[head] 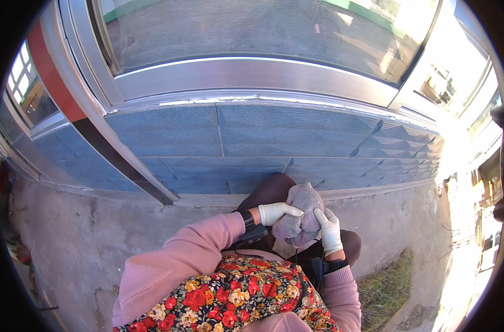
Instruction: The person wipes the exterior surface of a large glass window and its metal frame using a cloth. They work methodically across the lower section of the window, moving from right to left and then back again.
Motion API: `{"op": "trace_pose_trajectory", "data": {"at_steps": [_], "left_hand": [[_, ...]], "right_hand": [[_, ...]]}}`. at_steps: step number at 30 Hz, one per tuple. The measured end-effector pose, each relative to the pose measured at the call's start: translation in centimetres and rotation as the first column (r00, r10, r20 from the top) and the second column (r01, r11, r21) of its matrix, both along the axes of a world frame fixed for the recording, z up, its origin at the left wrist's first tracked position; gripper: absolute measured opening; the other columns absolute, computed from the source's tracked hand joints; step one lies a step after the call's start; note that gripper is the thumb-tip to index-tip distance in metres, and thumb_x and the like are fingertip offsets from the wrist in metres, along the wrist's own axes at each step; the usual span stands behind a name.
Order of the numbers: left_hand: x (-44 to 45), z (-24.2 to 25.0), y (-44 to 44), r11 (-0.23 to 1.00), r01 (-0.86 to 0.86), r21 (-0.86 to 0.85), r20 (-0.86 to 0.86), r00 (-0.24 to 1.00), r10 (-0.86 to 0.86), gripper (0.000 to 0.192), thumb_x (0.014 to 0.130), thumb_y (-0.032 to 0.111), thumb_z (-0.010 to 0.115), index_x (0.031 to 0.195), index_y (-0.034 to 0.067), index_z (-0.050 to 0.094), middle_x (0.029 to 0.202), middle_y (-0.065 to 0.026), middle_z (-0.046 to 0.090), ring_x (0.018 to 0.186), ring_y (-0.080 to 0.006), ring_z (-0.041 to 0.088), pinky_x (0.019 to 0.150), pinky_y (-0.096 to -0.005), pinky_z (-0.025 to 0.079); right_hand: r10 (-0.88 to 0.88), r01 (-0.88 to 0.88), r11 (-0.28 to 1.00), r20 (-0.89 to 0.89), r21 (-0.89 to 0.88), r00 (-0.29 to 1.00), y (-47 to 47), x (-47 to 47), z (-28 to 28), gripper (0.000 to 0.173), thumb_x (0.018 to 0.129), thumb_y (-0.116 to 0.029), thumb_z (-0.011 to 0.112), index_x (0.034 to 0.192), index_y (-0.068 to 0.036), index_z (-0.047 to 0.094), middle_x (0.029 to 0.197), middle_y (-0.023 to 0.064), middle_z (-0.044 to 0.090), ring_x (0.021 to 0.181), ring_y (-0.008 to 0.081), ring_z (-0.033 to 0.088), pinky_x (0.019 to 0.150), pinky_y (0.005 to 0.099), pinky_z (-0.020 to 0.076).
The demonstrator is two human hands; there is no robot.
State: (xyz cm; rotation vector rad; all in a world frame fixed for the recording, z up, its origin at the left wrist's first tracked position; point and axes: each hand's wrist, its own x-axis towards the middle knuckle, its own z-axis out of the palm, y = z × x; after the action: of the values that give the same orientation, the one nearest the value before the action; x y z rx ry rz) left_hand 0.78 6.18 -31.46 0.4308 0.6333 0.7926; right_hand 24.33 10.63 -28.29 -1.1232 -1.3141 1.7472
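Note:
A crumpled grey-purple cloth (304, 207) is bunched up between my two hands, above my bent knees. My left hand (277, 212), in a white glove, grips its left side, with the thumb lying over the fabric. On the right side of the cloth, my right hand (329, 230), also in a white glove, pinches the edge with thumb and fingers. The fingers behind the cloth are partly hidden. Both wrists carry black straps with small devices.
Close ahead stands a blue tiled wall (252, 133) below a metal-framed window (256, 79). A red and black post (110, 157) rises at left. Concrete floor (81, 232) surrounds me, with a grass patch (387, 290) at lower right. Bright sunlight hits the right side.

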Motion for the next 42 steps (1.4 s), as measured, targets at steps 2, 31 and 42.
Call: {"op": "trace_pose_trajectory", "data": {"at_steps": [2, 31, 42], "left_hand": [[-0.9, 1.2, -0.6, 0.991, -0.102, 0.089, -0.006, 0.995, 0.103, 0.052, 0.094, 0.016, 0.077, 0.143, 0.006, 0.059, 0.132, -0.0090, 0.069, 0.115, -0.0230, 0.068, 0.104, -0.0397, 0.055], [-15.1, 16.8, -6.9, 0.210, 0.330, 0.920, 0.169, -0.819, 0.548, 0.092, 0.070, 0.016, 0.085, 0.156, 0.019, 0.052, 0.163, -0.0338, 0.031, 0.143, -0.0627, 0.035, 0.116, -0.0645, 0.035], [-12.7, 16.7, -4.5, 0.293, 0.420, 0.859, 0.163, -0.766, 0.622, 0.078, 0.066, 0.016, 0.081, 0.140, 0.037, 0.068, 0.160, -0.0209, 0.042, 0.135, -0.0554, 0.046, 0.103, -0.0622, 0.044]], "right_hand": [[-0.034, 0.028, 0.997, 0.076, 0.073, 0.997, 0.4, 0.6, 0.0, 0.035, 0.105, -0.021, 0.067, 0.130, 0.003, 0.070, 0.116, 0.0064, 0.075, 0.097, 0.0125, 0.069, 0.087, 0.0262, 0.0558], [-0.314, 0.316, 0.947, 0.037, -0.063, 0.949, 3.1, 8.6, -3.5, 0.030, 0.107, -0.022, 0.061, 0.128, -0.002, 0.071, 0.098, 0.0055, 0.074, 0.073, 0.0097, 0.066, 0.064, 0.0231, 0.0534], [-0.291, 0.297, 0.954, 0.143, -0.027, 0.946, 3.0, 7.7, -3.7, 0.029, 0.107, -0.019, 0.061, 0.128, -0.001, 0.071, 0.095, 0.0032, 0.070, 0.073, 0.0083, 0.063, 0.063, 0.0205, 0.0520]]}}
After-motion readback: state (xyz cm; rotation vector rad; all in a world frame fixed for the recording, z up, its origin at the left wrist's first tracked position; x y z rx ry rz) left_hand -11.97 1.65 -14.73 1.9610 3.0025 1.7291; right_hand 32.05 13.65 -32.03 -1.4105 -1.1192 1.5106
